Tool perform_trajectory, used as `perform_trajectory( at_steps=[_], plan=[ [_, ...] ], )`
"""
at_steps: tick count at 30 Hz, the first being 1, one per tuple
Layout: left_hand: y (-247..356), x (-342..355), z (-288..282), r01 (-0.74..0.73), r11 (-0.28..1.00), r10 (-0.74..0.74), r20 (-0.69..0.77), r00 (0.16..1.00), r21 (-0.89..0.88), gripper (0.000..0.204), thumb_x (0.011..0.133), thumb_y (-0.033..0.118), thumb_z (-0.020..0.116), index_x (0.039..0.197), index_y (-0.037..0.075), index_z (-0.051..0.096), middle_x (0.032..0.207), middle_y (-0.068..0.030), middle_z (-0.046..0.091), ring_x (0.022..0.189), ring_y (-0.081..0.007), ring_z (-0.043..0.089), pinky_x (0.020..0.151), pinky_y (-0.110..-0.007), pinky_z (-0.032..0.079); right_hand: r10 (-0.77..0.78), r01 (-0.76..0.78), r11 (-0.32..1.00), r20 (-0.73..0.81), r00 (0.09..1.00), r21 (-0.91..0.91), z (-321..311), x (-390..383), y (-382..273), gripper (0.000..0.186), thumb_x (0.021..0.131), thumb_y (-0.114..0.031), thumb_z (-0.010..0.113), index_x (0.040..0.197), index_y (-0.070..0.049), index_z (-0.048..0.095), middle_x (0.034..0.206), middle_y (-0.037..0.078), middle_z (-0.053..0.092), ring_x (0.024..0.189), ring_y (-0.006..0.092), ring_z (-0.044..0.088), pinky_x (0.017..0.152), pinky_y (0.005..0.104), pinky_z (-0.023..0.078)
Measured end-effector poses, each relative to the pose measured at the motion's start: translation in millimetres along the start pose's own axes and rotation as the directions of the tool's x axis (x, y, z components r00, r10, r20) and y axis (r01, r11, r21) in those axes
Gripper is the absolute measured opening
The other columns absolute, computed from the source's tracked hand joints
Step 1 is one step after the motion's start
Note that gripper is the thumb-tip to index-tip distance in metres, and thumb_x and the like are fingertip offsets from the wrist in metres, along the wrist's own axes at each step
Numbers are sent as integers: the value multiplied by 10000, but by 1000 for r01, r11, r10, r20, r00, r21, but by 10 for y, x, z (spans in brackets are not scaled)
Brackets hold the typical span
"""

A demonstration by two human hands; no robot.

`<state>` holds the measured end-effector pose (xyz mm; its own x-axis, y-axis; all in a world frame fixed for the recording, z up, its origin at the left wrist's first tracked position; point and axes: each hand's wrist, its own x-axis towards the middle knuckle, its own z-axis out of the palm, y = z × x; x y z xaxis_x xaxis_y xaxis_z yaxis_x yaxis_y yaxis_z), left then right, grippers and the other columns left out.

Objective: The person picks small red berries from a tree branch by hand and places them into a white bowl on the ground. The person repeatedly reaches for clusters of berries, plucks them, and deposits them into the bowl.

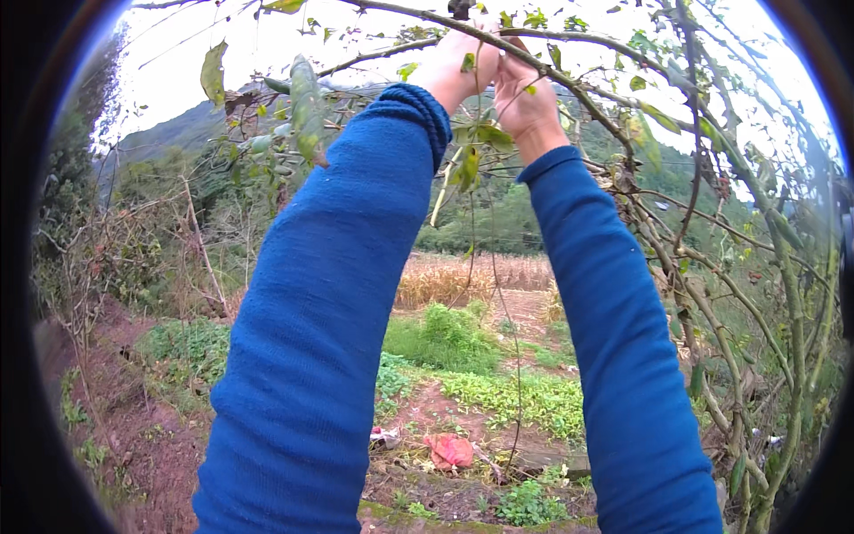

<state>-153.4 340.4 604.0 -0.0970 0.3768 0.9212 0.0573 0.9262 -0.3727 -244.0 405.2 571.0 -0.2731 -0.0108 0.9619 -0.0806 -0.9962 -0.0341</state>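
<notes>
Both my arms, in blue sleeves, reach up among the branches at the top of the head view. My left hand (464, 64) is closed, its fingers curled up beside a thorny green branch (409, 12) that crosses in front. Close against it, my right hand (527, 100) is also closed, fingers bent beneath the same branch. What the fingertips hold is hidden by the hands and the branch. A small dark thing (459, 9) shows just above my left hand. Yellowing leaves (466, 167) hang below the hands, and a large spotted leaf (307, 107) dangles to the left.
Tangled stems (738, 356) rise on the right. A thin hanging vine (519, 374) drops between my arms. Below lie low green plants (525, 396), a red crumpled bag (449, 451) and bare soil (151, 445). Dry stalks (445, 278) and wooded hills stand farther off.
</notes>
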Motion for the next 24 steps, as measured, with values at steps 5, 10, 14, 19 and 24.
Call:
perform_trajectory(
  at_steps=[5, 10, 14, 19, 24],
  plan=[
    [49, -64, -15, -35, 996, 25, -109, 994, -86, 226, 825, 182, 473, 880, 7, 606, 859, -235, 612, 806, -357, 609, 720, -417, 498, 68, -106, 982, 235, 969, 154, -161, 215, -46, 221, 858, -43, 490, 1073, -2, 519, 1041, 138, 597, 979, 226, 564, 910, 335, 438],
    [60, -53, 238, -65, 996, 76, -173, 982, 68, 199, 797, 167, 514, 861, 40, 654, 877, -184, 630, 822, -313, 605, 741, -370, 485, 189, -189, 982, 14, 982, -12, -152, 297, -158, 225, 880, -126, 470, 1010, 38, 554, 1023, 153, 604, 956, 242, 566, 879, 344, 453],
    [-113, -83, 205, -48, 998, 52, -156, 986, 29, 235, 767, 97, 521, 977, 27, 600, 897, -201, 614, 853, -331, 593, 752, -386, 480, 183, -188, 980, -70, 981, -67, 259, 70, -53, 243, 886, -120, 437, 1026, 33, 563, 1002, 139, 613, 929, 232, 578, 869, 338, 456],
    [30, -57, 140, -19, 973, -27, -195, 980, -230, 196, 796, 151, 494, 896, 32, 614, 841, -189, 624, 816, -339, 593, 726, -387, 483, 156, -160, 986, -92, 984, -37, 183, 102, -66, 249, 895, -129, 445, 1062, 12, 564, 981, 124, 621, 908, 210, 588, 821, 316, 487],
    [53, -171, 48, -44, 956, -28, -239, 971, -291, 276, 846, 206, 404, 855, 6, 593, 814, -201, 614, 818, -357, 573, 750, -399, 462, 158, -160, 987, -52, 986, -25, 124, 146, -80, 213, 891, -91, 463, 1054, 1, 565, 969, 113, 619, 841, 168, 605, 767, 274, 515]
  ],
)
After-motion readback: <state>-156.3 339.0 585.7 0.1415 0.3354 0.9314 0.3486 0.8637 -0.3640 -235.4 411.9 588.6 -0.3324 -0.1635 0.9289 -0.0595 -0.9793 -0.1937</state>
